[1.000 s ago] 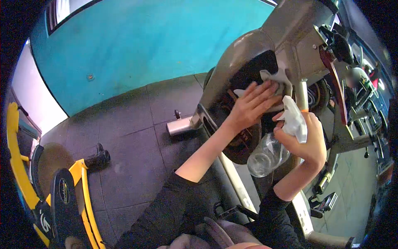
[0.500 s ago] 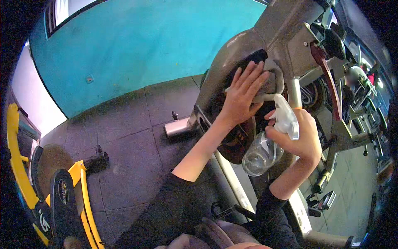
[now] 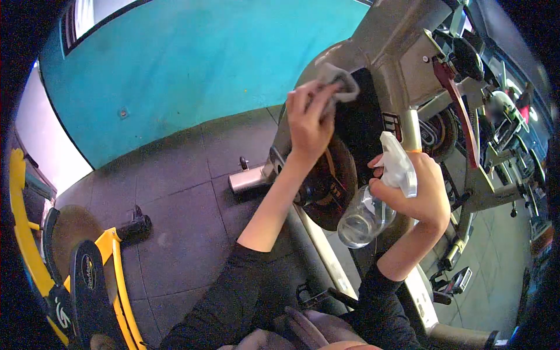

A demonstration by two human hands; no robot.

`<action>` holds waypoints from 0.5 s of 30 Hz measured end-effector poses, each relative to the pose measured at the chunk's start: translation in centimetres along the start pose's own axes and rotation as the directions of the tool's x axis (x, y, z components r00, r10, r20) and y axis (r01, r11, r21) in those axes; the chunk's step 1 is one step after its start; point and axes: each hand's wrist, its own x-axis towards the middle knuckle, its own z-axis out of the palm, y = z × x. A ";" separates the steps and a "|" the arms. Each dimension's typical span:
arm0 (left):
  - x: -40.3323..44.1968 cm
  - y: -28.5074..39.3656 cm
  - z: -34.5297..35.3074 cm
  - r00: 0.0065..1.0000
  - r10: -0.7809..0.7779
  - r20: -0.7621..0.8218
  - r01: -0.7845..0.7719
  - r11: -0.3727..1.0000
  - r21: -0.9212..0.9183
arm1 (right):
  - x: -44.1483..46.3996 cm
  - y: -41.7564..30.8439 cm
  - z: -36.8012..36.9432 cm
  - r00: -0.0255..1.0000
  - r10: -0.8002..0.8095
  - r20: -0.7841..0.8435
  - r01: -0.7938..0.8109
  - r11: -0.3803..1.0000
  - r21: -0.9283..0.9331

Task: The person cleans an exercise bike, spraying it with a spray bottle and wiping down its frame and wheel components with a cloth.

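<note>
Cloth (image 3: 344, 83) and bottle (image 3: 367, 219) at exercise bike (image 3: 382, 29)
Upper centre, left fingers (image 3: 300, 104) close on the cloth; right fingers (image 3: 392, 197) wrap the bottle's neck.

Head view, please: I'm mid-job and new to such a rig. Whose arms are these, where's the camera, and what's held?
There's no robot here: these are a person's bare hands, seen by a head-worn camera looking forward and down. The left hand grips a grey cloth by an exercise bike; I can't tell whether the cloth touches its casing. The right hand holds a clear spray bottle with a white trigger head. A yellow-framed gym machine stands on the dark tiled floor.
</note>
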 end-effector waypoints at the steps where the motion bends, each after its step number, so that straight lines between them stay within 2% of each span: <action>1: 0.1 -0.3 -0.1 0.991 -0.129 -0.039 0.128 0.991 -0.029 | 0.0 0.0 -0.1 1.000 0.000 -0.001 0.000 1.000 0.000; 4: -0.1 -0.2 0.0 0.983 -0.180 -0.039 0.176 0.979 -0.101 | 0.2 -0.2 -0.1 0.999 -0.006 0.052 0.007 1.000 -0.028; 5: -0.3 0.2 0.3 0.993 -0.111 -0.034 0.109 0.993 -0.055 | 0.4 -0.3 0.0 1.000 -0.014 0.016 0.013 0.999 0.029; 6: -0.7 0.9 0.7 0.993 -0.111 -0.031 0.110 0.993 -0.054 | 0.5 -0.3 0.1 1.000 -0.019 -0.021 0.021 0.996 0.087; 8: -1.4 2.7 1.2 0.998 0.043 0.052 -0.038 0.995 -0.090 | 0.8 -0.2 0.4 0.998 -0.041 -0.037 0.045 0.991 0.127; 10: -1.8 4.2 1.5 0.995 0.075 0.072 -0.059 0.978 -0.201 | 1.4 -0.1 0.9 0.997 -0.064 -0.052 0.071 0.984 0.163; 12: -1.9 3.8 1.7 0.995 0.087 0.055 -0.078 0.986 -0.148 | 2.1 -0.6 1.7 0.979 -0.188 -0.084 0.201 0.958 0.202; 13: -1.6 3.4 1.3 0.992 0.084 0.091 -0.068 0.984 -0.164 | 2.1 -0.8 1.7 0.971 -0.218 -0.101 0.227 0.969 0.097; 15: -0.8 2.5 0.7 0.994 0.051 0.099 -0.036 0.988 -0.152 | 2.0 -1.2 1.8 0.979 -0.171 -0.112 0.183 0.977 0.110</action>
